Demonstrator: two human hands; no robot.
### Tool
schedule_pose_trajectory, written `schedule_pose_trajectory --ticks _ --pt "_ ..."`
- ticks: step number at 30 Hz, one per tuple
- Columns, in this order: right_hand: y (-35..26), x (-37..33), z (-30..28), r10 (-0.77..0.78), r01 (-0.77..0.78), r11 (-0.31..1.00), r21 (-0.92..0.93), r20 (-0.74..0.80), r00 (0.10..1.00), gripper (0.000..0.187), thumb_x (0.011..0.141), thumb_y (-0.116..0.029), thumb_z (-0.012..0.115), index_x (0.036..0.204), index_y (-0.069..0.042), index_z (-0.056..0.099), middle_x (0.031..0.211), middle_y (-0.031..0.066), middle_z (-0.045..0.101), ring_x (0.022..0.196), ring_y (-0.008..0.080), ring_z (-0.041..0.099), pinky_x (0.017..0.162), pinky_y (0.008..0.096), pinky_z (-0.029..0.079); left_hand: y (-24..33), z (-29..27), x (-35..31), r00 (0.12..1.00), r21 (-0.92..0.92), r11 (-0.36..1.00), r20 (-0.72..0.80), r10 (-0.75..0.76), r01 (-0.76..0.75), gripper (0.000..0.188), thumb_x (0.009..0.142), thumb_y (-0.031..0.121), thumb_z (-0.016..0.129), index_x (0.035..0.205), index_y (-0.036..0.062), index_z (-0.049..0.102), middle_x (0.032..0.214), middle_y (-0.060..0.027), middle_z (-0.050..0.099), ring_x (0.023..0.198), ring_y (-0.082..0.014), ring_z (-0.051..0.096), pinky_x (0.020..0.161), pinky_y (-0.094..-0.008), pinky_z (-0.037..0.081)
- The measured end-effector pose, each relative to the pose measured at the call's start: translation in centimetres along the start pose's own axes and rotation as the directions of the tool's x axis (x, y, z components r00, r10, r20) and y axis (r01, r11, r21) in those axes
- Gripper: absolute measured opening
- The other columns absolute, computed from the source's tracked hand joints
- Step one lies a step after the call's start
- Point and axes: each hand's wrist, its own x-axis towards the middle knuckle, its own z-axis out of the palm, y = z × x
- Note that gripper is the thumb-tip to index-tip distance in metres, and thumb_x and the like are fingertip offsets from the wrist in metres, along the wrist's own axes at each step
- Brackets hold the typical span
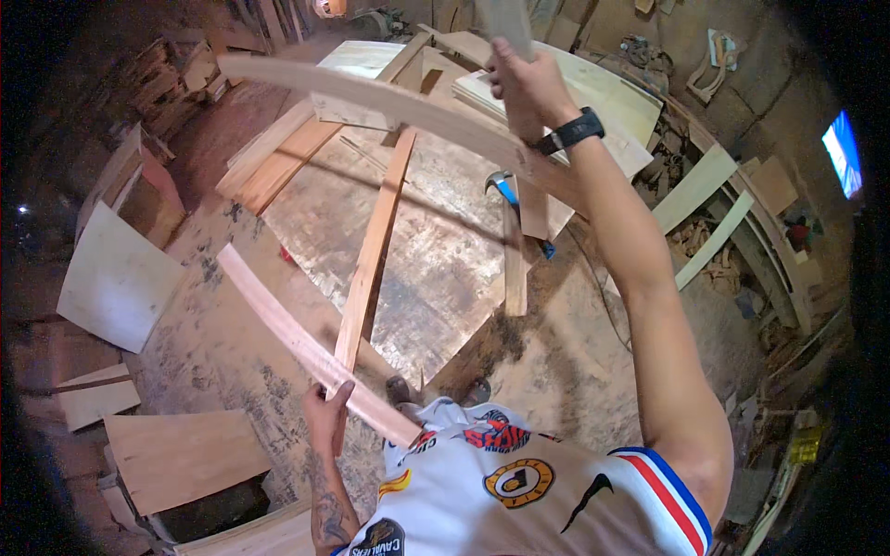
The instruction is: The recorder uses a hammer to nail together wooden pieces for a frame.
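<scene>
My left hand (327,419) is closed around a pale pinkish wooden strip (295,332), near its lower end, low at the left in front of my shirt. The strip slants up and away to the left. My right arm reaches far forward, and my right hand (530,85) grips a short wooden board (505,26), slightly blurred. A long wooden board (389,104) crosses below that hand, raised over the worktable and casting a shadow on it. Whether the two boards are joined, I cannot tell. Below them a claw hammer (506,189) with a blue handle lies on the table.
The worktable (436,296) has a stained, dusty top. A long reddish plank (375,250) runs along it toward me. Stacked pale sheets (593,93) lie at its far side. Plywood panels (120,278) stand at the left, and more boards (695,190) lean at the right.
</scene>
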Motion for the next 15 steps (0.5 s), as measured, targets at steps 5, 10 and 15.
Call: schedule_pose_trajectory --ticks 5,10,15 --pt "-4.2 2.7 -5.0 -0.082 0.086 0.996 0.022 -0.129 0.988 0.048 0.089 -0.042 0.070 0.087 0.005 0.064 0.075 0.0093 0.064 0.061 0.0159 0.062 0.056 0.0290 0.053 -4.2 1.7 2.6 1.000 -0.026 0.999 -0.009 0.021 -0.021 0.027 0.082 0.011 0.075 0.097 -0.0089 0.064 0.083 -0.0090 0.067 0.069 -0.0134 0.057 0.062 -0.0295 0.046" --pt "-6.3 5.1 -9.3 -0.223 0.155 0.958 -0.240 -0.285 0.932 0.041 0.091 -0.039 0.068 0.086 0.002 0.065 0.074 0.0057 0.063 0.062 0.0138 0.060 0.057 0.0279 0.051 -3.4 4.6 6.0 1.000 0.049 0.999 0.023 -0.001 0.000 0.028 0.083 0.016 0.075 0.094 -0.0078 0.066 0.083 -0.0135 0.067 0.071 -0.0149 0.059 0.064 -0.0306 0.047" --pt "-4.0 5.1 -12.3 -0.416 0.020 0.566 -0.824 -0.265 0.870 0.039 0.088 -0.036 0.068 0.079 0.002 0.067 0.062 0.0074 0.062 0.057 0.0157 0.059 0.057 0.0326 0.046 -5.2 6.8 7.4 0.977 0.075 0.979 -0.077 0.197 -0.191 0.045 0.079 0.024 0.078 0.105 -0.0100 0.065 0.091 -0.0222 0.069 0.082 -0.0294 0.066 0.077 -0.0400 0.050"
